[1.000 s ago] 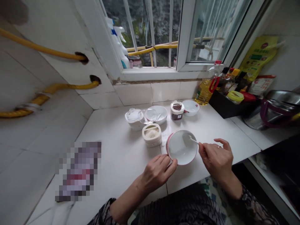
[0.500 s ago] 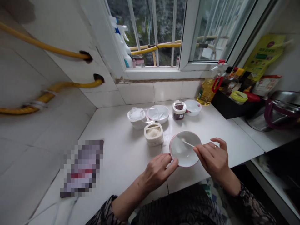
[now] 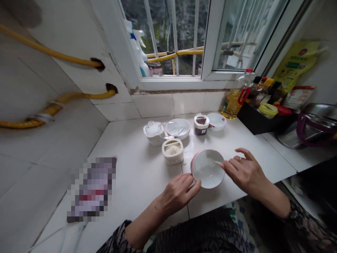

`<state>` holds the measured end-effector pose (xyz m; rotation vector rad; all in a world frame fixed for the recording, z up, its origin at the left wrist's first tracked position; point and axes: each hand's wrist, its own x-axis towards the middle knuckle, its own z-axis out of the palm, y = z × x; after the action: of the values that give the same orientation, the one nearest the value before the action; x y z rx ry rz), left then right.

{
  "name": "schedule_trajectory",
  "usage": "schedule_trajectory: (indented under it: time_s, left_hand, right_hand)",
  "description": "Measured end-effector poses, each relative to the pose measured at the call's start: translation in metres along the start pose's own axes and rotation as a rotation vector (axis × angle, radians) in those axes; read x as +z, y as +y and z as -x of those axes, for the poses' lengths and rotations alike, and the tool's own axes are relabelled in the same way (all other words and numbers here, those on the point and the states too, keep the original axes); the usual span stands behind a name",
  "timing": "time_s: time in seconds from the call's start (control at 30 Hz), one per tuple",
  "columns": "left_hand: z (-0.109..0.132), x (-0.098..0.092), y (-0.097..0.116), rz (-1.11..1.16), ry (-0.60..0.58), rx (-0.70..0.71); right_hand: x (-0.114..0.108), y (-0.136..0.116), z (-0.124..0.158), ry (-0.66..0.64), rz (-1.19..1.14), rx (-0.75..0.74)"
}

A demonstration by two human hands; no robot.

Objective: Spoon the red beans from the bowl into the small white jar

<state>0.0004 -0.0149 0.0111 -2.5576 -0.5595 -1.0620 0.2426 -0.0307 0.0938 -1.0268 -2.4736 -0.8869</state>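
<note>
My left hand (image 3: 180, 191) is closed on the near left rim of a white bowl (image 3: 207, 172) with a pinkish-red outside. The bowl is tilted towards me; whether its pale inside holds a little clear liquid I cannot tell. Between thumb and fingertips, my right hand (image 3: 243, 172) pinches a thin white spoon (image 3: 217, 162) over the bowl's right side. Much of the spoon is hidden by the fingers. Left of the bowl stands an uncovered cream container (image 3: 172, 158) of white grains, its clear lid tipped back.
Behind are a lidded white container (image 3: 153, 137), a white bowl (image 3: 185, 130), a jar of dark red contents (image 3: 200, 130) and another bowl (image 3: 218, 123). An oil bottle (image 3: 233, 102), a black condiment box (image 3: 252, 119) and a steel pot (image 3: 310, 128) line the right. A pixelated object (image 3: 92, 189) lies left.
My right hand has drawn back to the right with the spoon, so less of the spoon shows inside the bowl. The bowl is tilted slightly more towards me; my left hand stays on its rim.
</note>
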Motion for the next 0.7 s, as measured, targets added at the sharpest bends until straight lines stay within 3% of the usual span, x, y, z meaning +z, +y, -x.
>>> schedule_trajectory:
  time_s: [0.1, 0.23, 0.37, 0.53, 0.63, 0.7]
  left_hand:
    - [0.000, 0.000, 0.000, -0.002, -0.004, -0.001]
    - [0.001, 0.000, 0.000, 0.007, 0.016, -0.026]
    - [0.000, -0.001, -0.001, -0.002, 0.018, -0.012]
    - [-0.002, -0.003, -0.003, -0.013, 0.044, 0.024]
    - [-0.002, -0.003, -0.003, -0.022, 0.053, 0.063]
    - [-0.001, -0.003, -0.003, -0.027, 0.047, 0.082]
  right_hand:
    - [0.002, -0.007, 0.007, -0.054, -0.150, 0.039]
    - [0.004, -0.012, 0.010, 0.022, -0.133, 0.151]
    - [0.005, -0.016, 0.005, -0.030, -0.269, 0.121]
    - [0.009, -0.021, -0.001, 0.091, -0.206, 0.140]
    - [0.008, -0.022, -0.004, 0.023, -0.285, 0.065]
    - [0.005, -0.019, -0.003, -0.018, -0.344, 0.099]
